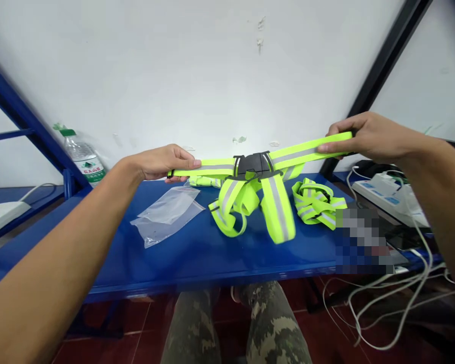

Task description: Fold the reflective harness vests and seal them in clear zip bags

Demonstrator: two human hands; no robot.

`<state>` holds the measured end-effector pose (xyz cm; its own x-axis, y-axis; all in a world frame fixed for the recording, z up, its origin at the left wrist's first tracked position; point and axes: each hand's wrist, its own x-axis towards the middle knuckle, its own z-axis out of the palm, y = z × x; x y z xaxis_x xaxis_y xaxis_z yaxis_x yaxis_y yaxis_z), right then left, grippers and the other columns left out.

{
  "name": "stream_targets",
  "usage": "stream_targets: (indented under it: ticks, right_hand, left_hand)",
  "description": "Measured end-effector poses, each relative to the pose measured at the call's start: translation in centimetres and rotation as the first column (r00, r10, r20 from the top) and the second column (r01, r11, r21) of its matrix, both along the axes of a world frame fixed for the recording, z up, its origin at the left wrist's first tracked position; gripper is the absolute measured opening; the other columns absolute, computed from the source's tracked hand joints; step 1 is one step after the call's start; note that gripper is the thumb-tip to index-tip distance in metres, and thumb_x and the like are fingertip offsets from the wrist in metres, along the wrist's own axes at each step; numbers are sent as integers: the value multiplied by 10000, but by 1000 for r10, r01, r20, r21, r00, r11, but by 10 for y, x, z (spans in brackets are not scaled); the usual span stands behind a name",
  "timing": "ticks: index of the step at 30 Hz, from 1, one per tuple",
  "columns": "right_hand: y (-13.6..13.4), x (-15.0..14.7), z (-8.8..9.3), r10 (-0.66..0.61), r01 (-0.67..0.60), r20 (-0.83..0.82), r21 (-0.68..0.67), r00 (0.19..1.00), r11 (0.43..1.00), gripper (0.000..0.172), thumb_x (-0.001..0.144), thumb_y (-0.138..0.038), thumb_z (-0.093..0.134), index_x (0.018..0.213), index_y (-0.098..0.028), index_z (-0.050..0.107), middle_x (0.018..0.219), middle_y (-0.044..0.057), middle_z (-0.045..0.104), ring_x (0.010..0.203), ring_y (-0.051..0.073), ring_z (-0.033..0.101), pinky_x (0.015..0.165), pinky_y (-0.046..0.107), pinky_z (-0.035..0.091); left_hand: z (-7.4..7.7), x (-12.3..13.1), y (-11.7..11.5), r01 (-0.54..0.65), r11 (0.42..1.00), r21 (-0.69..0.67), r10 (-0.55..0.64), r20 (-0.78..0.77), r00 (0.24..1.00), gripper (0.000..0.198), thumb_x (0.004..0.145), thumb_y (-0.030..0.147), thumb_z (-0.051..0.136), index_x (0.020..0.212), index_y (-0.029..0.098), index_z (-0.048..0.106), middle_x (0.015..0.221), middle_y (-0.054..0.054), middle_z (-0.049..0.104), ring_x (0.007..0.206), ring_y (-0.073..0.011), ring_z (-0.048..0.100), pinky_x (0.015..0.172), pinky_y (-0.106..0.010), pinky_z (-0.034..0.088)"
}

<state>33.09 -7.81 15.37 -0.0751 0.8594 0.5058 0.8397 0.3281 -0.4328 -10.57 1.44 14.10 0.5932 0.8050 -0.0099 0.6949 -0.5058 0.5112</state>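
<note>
A neon yellow reflective strap harness with grey stripes is stretched between my two hands above the blue table. My left hand pinches one end of its belt, and my right hand grips the other end, a little higher. A black buckle sits fastened at the middle of the belt, with loops of strap hanging below it. Behind the harness, to the right, lies a second bundled reflective strap. Another folded yellow strap rests near my left hand, partly covered by it.
Clear plastic bags lie on the blue table at left. A water bottle stands at the back left. White power strips and loose white cables are at the right. A white wall rises behind.
</note>
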Motion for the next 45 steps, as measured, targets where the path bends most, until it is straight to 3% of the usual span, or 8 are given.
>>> stream_targets:
  ticks: [6,10,14,19,24,30,37,45]
  right_hand:
    - [23,-22,21,-104,143,142,-295,984,945,433,703,-504,795,931,-137,768,742,57,682,643,131,580,593,308,420]
    - [31,-46,47,-496,438,114,332,861,835,495,889,-499,598,1025,-39,720,873,123,682,824,185,616,665,343,388]
    - [22,-48,26,-440,266,127,639,889,722,220,899,-252,582,1040,-101,658,1098,162,676,1007,222,617,853,356,433]
    - [11,-36,-77,-99,13,325,257,940,966,44,793,-207,579,832,-186,578,839,92,660,769,221,609,718,336,451]
    - [-2,-52,-148,173,-102,489,-169,855,980,70,746,-173,541,770,-211,487,870,75,626,749,213,565,661,314,395]
    - [-12,-82,-154,254,-23,522,-409,814,912,333,747,-67,441,1029,-184,574,991,108,668,918,255,625,712,308,396]
    - [-17,-96,-154,242,53,506,-501,828,864,660,881,-325,515,1493,-142,348,1191,181,652,1105,341,618,798,343,440]
    - [-20,-102,-157,265,-2,449,-505,853,863,771,882,-604,518,1507,-174,379,1080,170,691,1006,352,661,759,360,478]
  left_hand:
    - [21,26,23,-102,967,235,80,102,992,438,811,556,650,760,128,726,628,-76,634,581,-148,580,576,-324,460]
    - [65,50,21,-362,660,659,192,318,929,470,930,446,479,959,37,710,764,-36,637,812,-174,640,767,-325,448]
    - [62,46,12,-279,475,834,73,279,958,373,969,286,423,1193,96,654,1018,-31,660,1046,-214,598,941,-330,402]
    - [-41,21,4,-14,692,721,152,-126,980,395,921,207,449,1253,185,661,1003,-118,628,961,-248,593,846,-354,456]
    - [-124,8,-22,127,865,485,104,-421,901,449,825,94,453,1167,219,714,1028,-149,636,994,-291,588,802,-370,467]
    - [-121,29,-53,183,967,180,-83,-455,886,641,828,432,579,1405,159,515,1227,-158,608,1119,-326,567,940,-417,464]
    - [-146,84,-65,129,896,424,-39,-214,976,393,937,447,497,1157,142,609,1187,-145,605,1104,-294,571,938,-396,465]
    - [-158,110,-52,81,873,481,-44,-89,995,556,964,534,433,1415,208,437,1157,-118,650,1070,-300,612,856,-400,475]
